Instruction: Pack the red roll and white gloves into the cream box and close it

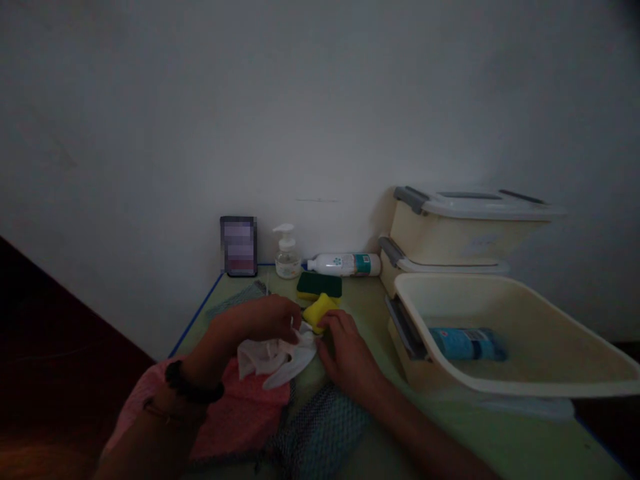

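Note:
My left hand (pixel 273 317) has its fingers closed on the upper part of a thin, crumpled white glove (pixel 295 363). The glove hangs loosely, with a finger-like strip toward the front. On its right side, my right hand (pixel 349 348) curls its fingers and thumb at the glove's edge. Just behind those fingertips is a yellow knobbly thing (pixel 320 311), perhaps a sponge, which they overlap. Beyond it lies a green and yellow scouring sponge (pixel 319 286). Below the glove a pink cloth (pixel 240 417) and a grey-blue woven cloth (pixel 325 433) lie on the table.
An open cream bin (pixel 410 380) at right holds a blue packet (pixel 467 343). Behind it stand stacked lidded boxes (pixel 450 237). Along the wall are a dark-framed screen (pixel 239 247), a pump bottle (pixel 287 257) and a white bottle (pixel 340 265) on its side. Another grey cloth (pixel 240 299) lies left.

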Demonstrator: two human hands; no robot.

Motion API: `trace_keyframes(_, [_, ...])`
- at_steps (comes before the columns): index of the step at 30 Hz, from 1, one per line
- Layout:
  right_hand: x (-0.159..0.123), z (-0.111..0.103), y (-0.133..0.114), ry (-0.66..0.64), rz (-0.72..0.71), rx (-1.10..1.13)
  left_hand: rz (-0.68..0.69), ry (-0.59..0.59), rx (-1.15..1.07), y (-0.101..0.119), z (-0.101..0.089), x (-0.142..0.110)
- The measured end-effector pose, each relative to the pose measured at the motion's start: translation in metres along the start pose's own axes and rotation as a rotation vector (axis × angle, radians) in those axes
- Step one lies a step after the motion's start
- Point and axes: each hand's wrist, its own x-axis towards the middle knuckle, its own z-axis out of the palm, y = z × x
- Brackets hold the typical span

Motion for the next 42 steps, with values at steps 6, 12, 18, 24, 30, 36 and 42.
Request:
trace_keyframes(6, [0.001,-0.003,-0.001,0.043,0.0,0.03,0.075,0.133,-0.006,0.0,-0.014,-0.008])
trace_keyframes(12, [0.001,0.0,-0.001,0.144,-0.037,0.036,0.146,0.343,-0.186,-0.005,-0.025,-0.017])
trace_keyframes(18, [0.004,-0.014,-0.006,0.102,-0.042,0.102,0.165,0.466,-0.258,-0.004,-0.028,-0.018])
trace_keyframes(24, [0.003,-0.04,-0.017,-0.501,-0.347,0.149,0.067,0.208,-0.074,-0.014,-0.026,-0.018])
trace_keyframes(30, [-0.002,-0.037,-0.019,-0.618,-0.387,0.115,0.042,0.125,-0.077,-0.017,-0.024,-0.018])
trace_keyframes(36, [0.002,-0.045,-0.03,-0.386,-0.083,0.237,0.104,0.18,-0.281,-0.013,-0.031,-0.028])
trace_keyframes(42, [0.004,-0.037,-0.031,-0.088,0.005,0.419,0.271,0.119,-0.628,0.0,-0.039,-0.044])
